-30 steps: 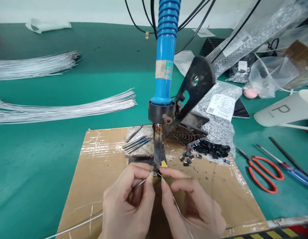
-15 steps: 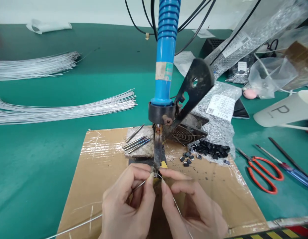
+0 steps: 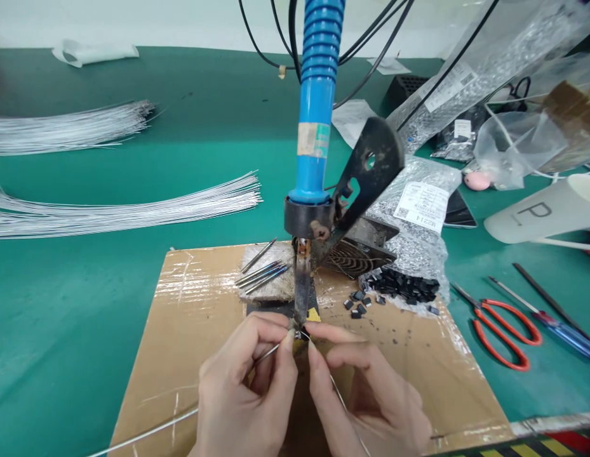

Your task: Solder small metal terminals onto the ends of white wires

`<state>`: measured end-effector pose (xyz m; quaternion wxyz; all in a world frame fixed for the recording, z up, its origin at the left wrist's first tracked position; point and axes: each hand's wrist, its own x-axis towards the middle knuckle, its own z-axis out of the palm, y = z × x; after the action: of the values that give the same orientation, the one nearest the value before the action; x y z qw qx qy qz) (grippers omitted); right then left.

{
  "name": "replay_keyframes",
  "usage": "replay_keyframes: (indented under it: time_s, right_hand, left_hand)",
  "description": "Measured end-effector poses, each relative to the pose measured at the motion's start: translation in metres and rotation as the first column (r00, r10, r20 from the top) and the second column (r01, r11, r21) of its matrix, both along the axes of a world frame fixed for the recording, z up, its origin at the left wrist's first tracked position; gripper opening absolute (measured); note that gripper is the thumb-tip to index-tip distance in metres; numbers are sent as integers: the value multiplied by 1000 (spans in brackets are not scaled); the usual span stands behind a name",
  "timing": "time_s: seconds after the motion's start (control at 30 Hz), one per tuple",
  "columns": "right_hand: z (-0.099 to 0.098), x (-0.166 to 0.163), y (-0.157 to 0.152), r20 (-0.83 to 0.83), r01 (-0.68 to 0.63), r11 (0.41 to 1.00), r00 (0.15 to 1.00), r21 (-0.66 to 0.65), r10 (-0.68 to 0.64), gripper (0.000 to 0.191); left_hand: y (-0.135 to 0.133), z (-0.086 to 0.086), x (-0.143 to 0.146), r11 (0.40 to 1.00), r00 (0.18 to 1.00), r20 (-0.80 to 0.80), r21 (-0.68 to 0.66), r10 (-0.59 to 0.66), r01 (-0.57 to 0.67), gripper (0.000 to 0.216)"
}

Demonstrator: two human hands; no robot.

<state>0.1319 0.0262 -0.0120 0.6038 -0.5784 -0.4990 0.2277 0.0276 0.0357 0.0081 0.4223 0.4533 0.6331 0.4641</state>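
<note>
Bracket [image 3: 373, 183] partly hides fan [image 3: 356, 257]; scissors [image 3: 480, 310] lie rightward; right hand [image 3: 371, 384] pinches wire [image 3: 339, 393].

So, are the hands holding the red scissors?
No, the red scissors lie on the green table, while the left hand and right hand hold thin wire.

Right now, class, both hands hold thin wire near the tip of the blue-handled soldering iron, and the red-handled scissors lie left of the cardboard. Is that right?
Not quite: the red-handled scissors lie right of the cardboard, as the head view shows. The left hand and right hand do hold thin wire near the tip of the blue-handled soldering iron.
</note>
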Motion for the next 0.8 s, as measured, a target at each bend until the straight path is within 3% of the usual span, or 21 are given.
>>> replay_keyframes:
  time_s: [0.33,0.8]
  right_hand:
    - [-2,0,0,-23,-15,999,1000,52,16,17]
    - [-3,2,-3,-12,-20,1000,1000,-15,19,17]
  left_hand:
    - [1,2,-2,1000,1000,-21,27,-7,8,14]
    - [2,0,-4,999,999,5,-26,-47,47,15]
